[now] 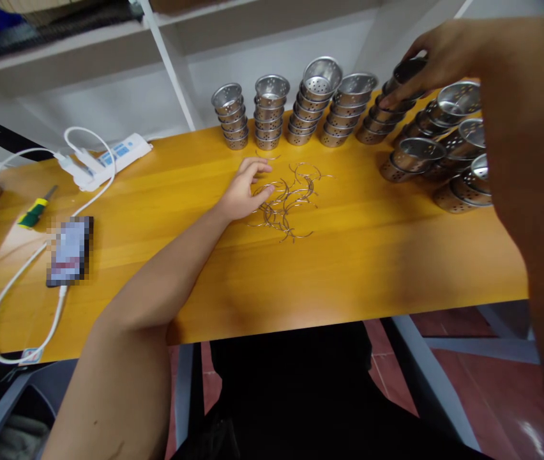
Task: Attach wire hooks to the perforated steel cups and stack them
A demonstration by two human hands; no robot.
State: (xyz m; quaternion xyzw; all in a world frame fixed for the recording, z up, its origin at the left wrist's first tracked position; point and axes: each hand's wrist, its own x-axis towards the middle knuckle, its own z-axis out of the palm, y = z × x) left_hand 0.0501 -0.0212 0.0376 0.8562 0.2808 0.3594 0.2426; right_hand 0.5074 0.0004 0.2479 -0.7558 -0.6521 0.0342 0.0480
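My left hand [244, 191] rests at the left edge of a loose pile of thin curved metal wires [284, 207], its thumb apart from the lightly curled fingers and nothing visible in its grasp. At the back right, my right hand [444, 61] has its fingers and thumb around a perforated metal cup [399, 73] at the top of a stack. Part of that cup is hidden by the fingers. More nested cups stand in a row to its left, including one stack [336, 121] right beside it.
Further cups [418, 155] stand at the right, partly behind my right forearm. Toward the left lie a white power strip [126, 156] with cables, a green-and-yellow screwdriver [35, 213] and a phone [69, 250]. A white shelf [253, 61] backs the wooden table [272, 294].
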